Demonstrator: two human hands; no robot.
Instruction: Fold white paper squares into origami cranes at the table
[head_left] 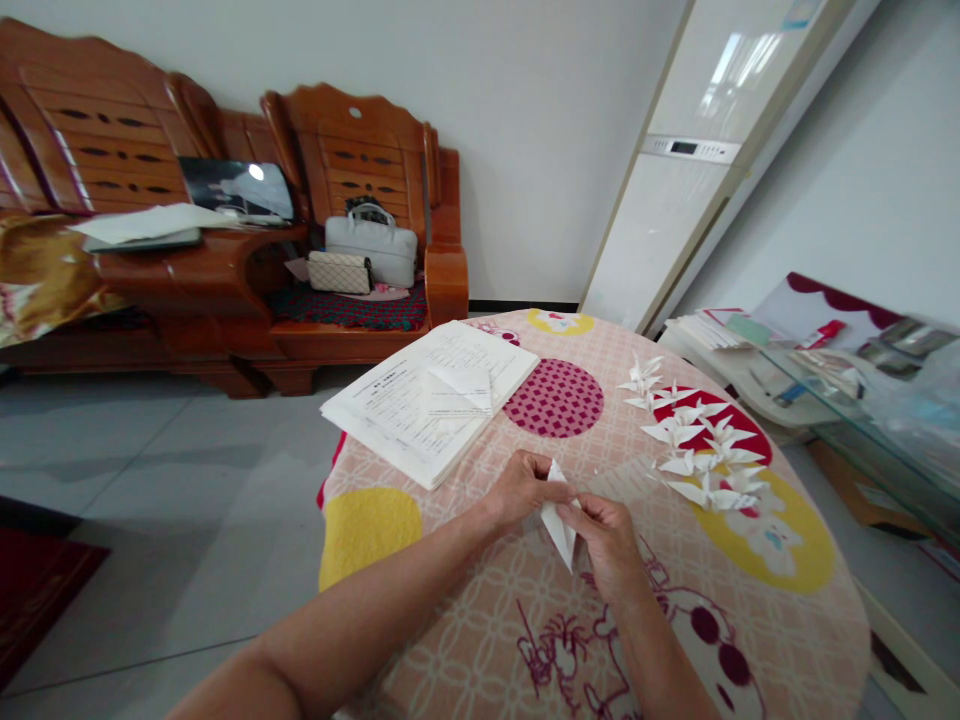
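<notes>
Between my two hands is a narrow, diamond-shaped piece of folded white paper [562,541], one point toward me and one away. My left hand [526,487] pinches its upper left side, the thumb lying across it. From the right, my right hand [606,534] grips the opposite edge with thumb and fingers. Several folded paper cranes [673,430] stand in a cluster on the right of the table. To the left lies a stack of printed sheets [390,420] with a smaller folded paper [461,390] on top.
A patterned cloth covers the round table [465,620]. Behind it stand a wooden sofa [442,270] with a grey handbag [382,245] and a small quilted purse [339,272], and a tall white air conditioner [667,190]. A glass shelf [847,440] holding papers and plastic is at the right.
</notes>
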